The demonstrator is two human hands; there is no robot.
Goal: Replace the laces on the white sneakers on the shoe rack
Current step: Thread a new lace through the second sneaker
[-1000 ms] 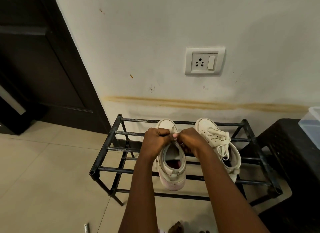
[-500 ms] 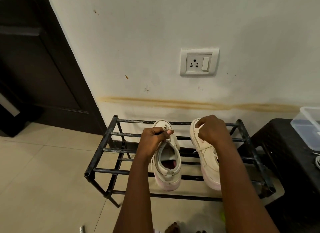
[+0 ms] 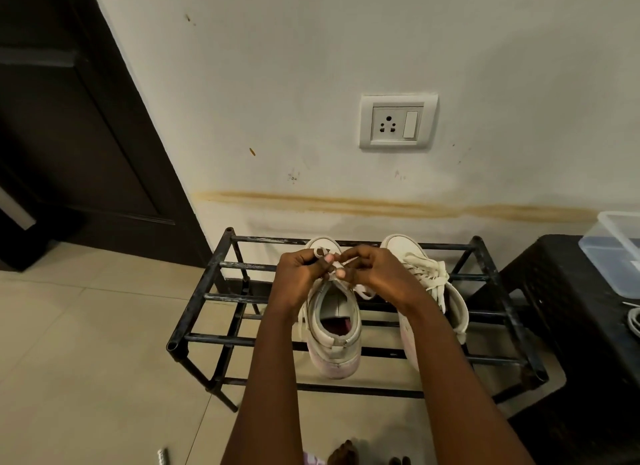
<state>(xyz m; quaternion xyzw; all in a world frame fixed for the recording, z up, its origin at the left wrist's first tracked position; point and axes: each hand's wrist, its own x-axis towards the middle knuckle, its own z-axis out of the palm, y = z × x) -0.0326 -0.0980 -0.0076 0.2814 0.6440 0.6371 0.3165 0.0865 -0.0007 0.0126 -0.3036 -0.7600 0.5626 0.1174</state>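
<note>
Left hand point(image 3: 300, 273): you pinch the lace point(image 3: 332, 268).
Right hand point(image 3: 372, 274): you pinch the same lace.
Left sneaker point(image 3: 334, 340): on the rack point(image 3: 194, 312), under both hands.
Right sneaker point(image 3: 429, 284): beside it, laced.

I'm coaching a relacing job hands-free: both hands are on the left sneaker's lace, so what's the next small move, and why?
Probably draw the lace gently outward with the right hand while the left hand steadies it. Both pinch it above the opening of the left sneaker, and one end hangs slack, so taking up that slack seems first.
</note>
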